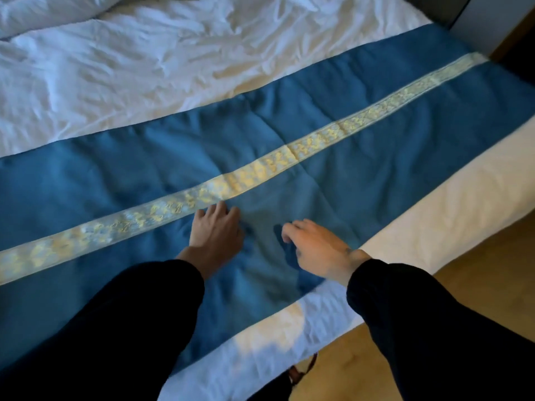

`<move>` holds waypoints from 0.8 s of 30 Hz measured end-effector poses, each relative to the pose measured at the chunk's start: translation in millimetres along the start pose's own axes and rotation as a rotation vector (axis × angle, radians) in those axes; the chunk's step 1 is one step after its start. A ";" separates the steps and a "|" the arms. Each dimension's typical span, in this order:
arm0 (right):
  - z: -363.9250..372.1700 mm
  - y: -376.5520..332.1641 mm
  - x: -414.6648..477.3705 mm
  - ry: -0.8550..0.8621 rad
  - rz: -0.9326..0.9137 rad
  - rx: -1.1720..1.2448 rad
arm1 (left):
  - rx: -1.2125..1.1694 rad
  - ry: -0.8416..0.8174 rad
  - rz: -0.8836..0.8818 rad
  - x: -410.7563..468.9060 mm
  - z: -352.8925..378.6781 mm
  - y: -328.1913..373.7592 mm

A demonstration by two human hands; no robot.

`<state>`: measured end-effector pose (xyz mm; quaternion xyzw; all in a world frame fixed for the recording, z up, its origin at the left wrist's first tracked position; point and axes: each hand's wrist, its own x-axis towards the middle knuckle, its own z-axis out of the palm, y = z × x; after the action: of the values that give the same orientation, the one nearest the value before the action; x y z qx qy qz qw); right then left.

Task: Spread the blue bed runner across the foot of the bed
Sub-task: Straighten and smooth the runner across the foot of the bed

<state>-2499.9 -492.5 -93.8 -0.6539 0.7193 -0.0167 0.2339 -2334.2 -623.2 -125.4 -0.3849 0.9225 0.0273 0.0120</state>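
Blue bed runner (289, 134) lies under the spread, empty left hand (215, 230) and right hand (315, 246).

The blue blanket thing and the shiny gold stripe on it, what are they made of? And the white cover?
The blue bed runner looks like thick matte woven cloth, maybe padded: it creases softly. The gold stripe seems a woven ribbon with glossy thread, since it catches light. The white cover looks like thin cotton, crumpled into sharp wrinkles. I can't be sure.
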 end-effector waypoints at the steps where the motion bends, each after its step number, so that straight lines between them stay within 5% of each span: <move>1: -9.7 7.3 13.7 0.028 0.023 0.003 | 0.010 -0.012 -0.021 17.4 -1.9 -3.1; 13: -74.2 69.2 214.9 0.060 -0.037 -0.210 | -0.032 0.141 -0.112 200.8 10.5 -67.3; 20: -118.2 90.3 337.1 0.052 -0.014 -0.138 | -0.134 0.008 -0.371 284.9 1.5 -120.7; 24: -139.0 109.8 386.4 0.039 0.028 -0.053 | -0.139 -0.039 -0.320 308.9 -3.7 -138.7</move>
<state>-2665.9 -882.4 -127.9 -0.6493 0.7331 -0.0072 0.2024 -2452.9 -940.0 -140.8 -0.5262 0.8449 0.0962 0.0077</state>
